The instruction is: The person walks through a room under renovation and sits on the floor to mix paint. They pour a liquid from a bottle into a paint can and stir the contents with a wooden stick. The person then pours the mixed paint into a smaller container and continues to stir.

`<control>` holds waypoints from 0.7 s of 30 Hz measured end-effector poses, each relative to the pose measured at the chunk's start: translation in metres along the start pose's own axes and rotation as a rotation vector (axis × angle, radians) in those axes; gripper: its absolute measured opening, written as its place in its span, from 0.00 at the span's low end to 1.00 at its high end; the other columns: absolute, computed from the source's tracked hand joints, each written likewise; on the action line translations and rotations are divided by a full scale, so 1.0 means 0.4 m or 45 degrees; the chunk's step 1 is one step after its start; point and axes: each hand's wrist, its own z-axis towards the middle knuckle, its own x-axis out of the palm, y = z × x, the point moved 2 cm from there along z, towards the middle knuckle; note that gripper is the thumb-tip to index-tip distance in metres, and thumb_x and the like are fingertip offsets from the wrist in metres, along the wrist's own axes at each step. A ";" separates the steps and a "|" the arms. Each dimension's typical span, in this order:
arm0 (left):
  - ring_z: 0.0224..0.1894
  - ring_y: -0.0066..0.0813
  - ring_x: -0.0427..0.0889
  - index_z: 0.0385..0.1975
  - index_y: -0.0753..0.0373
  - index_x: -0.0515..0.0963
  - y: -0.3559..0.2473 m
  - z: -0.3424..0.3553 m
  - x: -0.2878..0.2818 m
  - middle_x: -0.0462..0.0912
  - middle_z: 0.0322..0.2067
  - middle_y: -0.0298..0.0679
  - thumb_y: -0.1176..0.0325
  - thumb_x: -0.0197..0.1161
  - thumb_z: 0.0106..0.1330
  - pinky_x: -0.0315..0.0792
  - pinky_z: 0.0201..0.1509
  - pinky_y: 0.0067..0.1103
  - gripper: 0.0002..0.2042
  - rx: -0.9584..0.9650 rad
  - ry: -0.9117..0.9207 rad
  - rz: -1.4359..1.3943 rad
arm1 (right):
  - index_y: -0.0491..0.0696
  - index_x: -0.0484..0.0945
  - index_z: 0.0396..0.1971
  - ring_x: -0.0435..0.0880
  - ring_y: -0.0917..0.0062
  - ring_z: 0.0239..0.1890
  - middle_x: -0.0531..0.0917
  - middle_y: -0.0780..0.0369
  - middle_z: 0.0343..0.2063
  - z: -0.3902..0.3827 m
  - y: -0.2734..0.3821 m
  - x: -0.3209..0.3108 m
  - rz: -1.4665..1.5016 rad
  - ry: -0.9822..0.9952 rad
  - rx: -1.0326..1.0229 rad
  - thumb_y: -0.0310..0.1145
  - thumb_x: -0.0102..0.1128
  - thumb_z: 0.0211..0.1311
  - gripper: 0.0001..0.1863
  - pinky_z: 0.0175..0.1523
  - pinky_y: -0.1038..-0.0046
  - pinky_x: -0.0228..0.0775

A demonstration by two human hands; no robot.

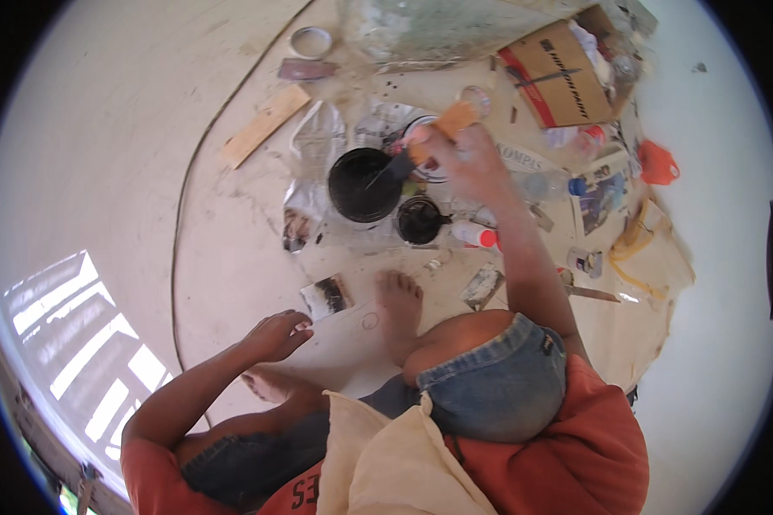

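Note:
My right hand (pixel 472 163) is closed on a paintbrush (pixel 455 118) with a wooden handle, slightly blurred. Its dark bristle end points down at the right rim of a round tub (pixel 334 194) with black paint inside. Just below the tub stands a smaller black-coated pot (pixel 401 227). Behind the brush, a round tin (pixel 439 175) is partly hidden by my hand. My left hand (pixel 279 335) hangs beside my knee, fingers loosely bent and apart, holding nothing. Closest to it lies a flat piece with a black smear (pixel 326 296).
Newspaper (pixel 301 215) lies under the tub. A white bottle with a red cap (pixel 472 233) and a clear bottle with a blue cap (pixel 545 185) lie to the right. Beyond are a cardboard box (pixel 558 77), a wooden board (pixel 266 126) and a tape roll (pixel 310 43). A cable (pixel 180 215) curves along the left.

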 end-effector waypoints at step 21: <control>0.46 0.44 0.84 0.49 0.68 0.77 -0.029 -0.020 0.002 0.82 0.46 0.50 0.65 0.58 0.69 0.77 0.51 0.30 0.15 -0.144 0.021 -0.148 | 0.45 0.79 0.36 0.75 0.85 0.27 0.82 0.64 0.33 -0.388 -0.169 -0.475 0.192 -1.856 -0.078 0.33 0.50 0.73 0.11 0.31 0.80 0.66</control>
